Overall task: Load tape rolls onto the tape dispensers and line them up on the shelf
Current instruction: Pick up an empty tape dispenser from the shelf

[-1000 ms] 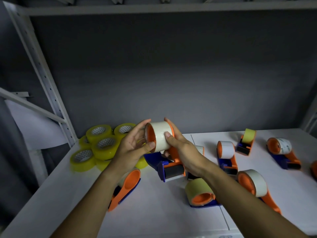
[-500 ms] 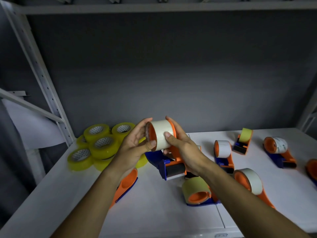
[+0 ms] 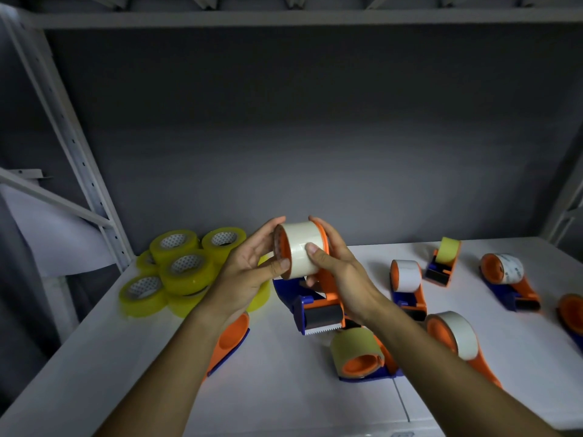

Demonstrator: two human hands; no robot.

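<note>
An orange and blue tape dispenser (image 3: 318, 307) is held above the white shelf (image 3: 284, 389), its serrated blade facing me. A pale tape roll (image 3: 299, 247) sits on its orange hub. My left hand (image 3: 249, 272) grips the roll's left side, thumb on its front. My right hand (image 3: 340, 272) grips the roll and the dispenser frame from the right, thumb on the tape face. A pile of several yellow tape rolls (image 3: 183, 266) lies at the left back.
An empty orange dispenser (image 3: 230, 339) lies under my left forearm. Several loaded dispensers are scattered right: (image 3: 362, 354), (image 3: 457, 339), (image 3: 407, 282), (image 3: 441, 260), (image 3: 508, 279). Another dispenser (image 3: 572, 313) is cut off by the right edge. A metal upright (image 3: 79, 171) stands left.
Both hands keep the roll and dispenser in the same place. My right thumb has slid slightly along the tape face. The view has shifted a little.
</note>
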